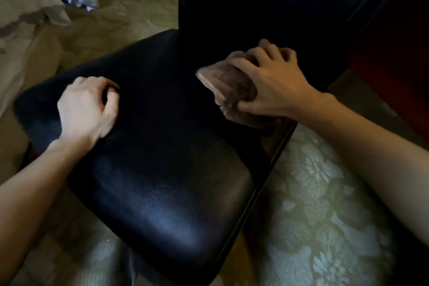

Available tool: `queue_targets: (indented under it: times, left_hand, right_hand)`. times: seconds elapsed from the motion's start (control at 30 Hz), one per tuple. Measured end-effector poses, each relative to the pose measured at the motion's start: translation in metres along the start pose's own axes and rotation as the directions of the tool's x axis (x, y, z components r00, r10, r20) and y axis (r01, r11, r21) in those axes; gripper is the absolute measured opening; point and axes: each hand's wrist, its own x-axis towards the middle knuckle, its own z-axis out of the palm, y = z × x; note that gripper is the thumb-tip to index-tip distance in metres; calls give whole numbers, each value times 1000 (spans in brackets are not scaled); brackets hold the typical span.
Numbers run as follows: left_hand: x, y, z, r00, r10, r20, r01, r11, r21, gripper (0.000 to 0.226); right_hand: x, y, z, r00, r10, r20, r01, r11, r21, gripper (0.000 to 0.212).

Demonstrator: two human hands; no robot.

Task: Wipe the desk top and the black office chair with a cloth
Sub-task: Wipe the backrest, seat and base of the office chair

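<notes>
The likeliest slip here is the black office chair (pixel 162 169) turning or sliding away under the push of the wipe, since only the left hand (pixel 86 107) is steadying it. I judge that a harder stroke toward the backrest (pixel 255 7) could be shifting it over the patterned carpet (pixel 313 204). The brown cloth (pixel 227 86) is bunched up, so it may be leaving strips of the seat unwiped. The right hand (pixel 271 86) is gripping that cloth, fingers curled over its top and thumb clamping its near edge, pressing it onto the rear right part of the seat, just beside the backrest. The left hand is lying on the seat's left side, fingers loosely curled, holding nothing. The table is not showing here.
</notes>
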Motion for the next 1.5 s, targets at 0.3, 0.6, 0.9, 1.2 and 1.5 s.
queue_targets:
  times: [0.3, 0.6, 0.9, 1.2, 1.5]
  left_hand:
    - [-7, 14, -5, 996, 34, 82, -46, 987, 151, 34]
    - [-60, 49, 9, 990, -104, 93, 103, 995, 15, 43]
    - [-64, 52, 12, 996, -72, 52, 69, 996, 55, 38]
    - [-65, 53, 9, 993, -101, 56, 100, 995, 11, 39]
    - [-67, 61, 10, 997, 12, 79, -12, 1000, -2, 32]
  right_hand:
    - [-3, 19, 113, 915, 393, 91, -403, 874, 272, 83]
    - [34, 10, 117, 905, 426, 20, -402, 837, 373, 68]
    - [-82, -133, 32, 904, -337, -264, 428, 721, 544, 43]
    - [-66, -72, -11, 853, -311, -420, 473, 799, 371, 74]
    - [21, -51, 68, 991, 69, 119, -100, 956, 277, 99]
